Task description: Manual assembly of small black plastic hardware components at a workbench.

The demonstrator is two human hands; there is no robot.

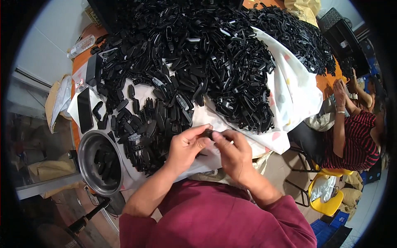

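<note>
Between my two hands, near the table's front edge, is a small black plastic part (209,133). My left hand (187,148) pinches its left side with thumb and fingers. The fingers of my right hand (234,153) close on its other side, the thumb lying over it. My fingers cover most of the part, so its exact kind is hidden. Just beyond my hands lies a big heap of similar black plastic parts (194,58), long and narrow, some with shiny grey strips. A smaller group of these parts (144,120) spreads to the left of my hands.
A metal bowl (82,163) with several black parts stands at the left edge, below a dark phone (85,110). White patterned cloth (295,89) lies under the heap. A plastic bottle (81,46) lies far left. At right, another person (351,136) sits near a yellow stool (331,202).
</note>
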